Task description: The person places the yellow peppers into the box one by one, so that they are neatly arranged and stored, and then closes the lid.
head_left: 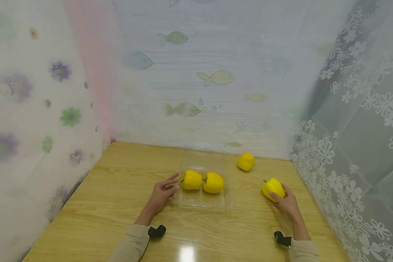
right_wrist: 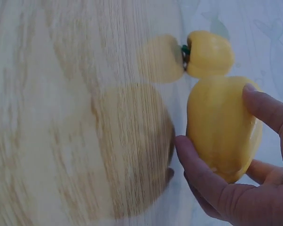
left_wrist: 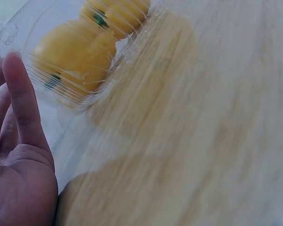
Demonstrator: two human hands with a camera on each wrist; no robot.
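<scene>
Sleeves (head_left: 130, 243) nearest, one pepper (head_left: 272, 187) gripped

Right hand (head_left: 289, 203) holds that pepper at three o'clock from the tray (head_left: 213, 200); left hand (head_left: 162, 194), fingers loosely spread, is beside it at nine. Two peppers (head_left: 213, 183) lie inside, a fourth pepper (head_left: 246, 162) at two.

Soft, even light filled the head view; white glare struck the near worktop (head_left: 216, 233). Both wrist views looked hazy; their wood grain blurred.

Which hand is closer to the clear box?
Left. The left hand is at the left edge of the clear box; the right hand is well to its right, gripping a yellow pepper.
</scene>
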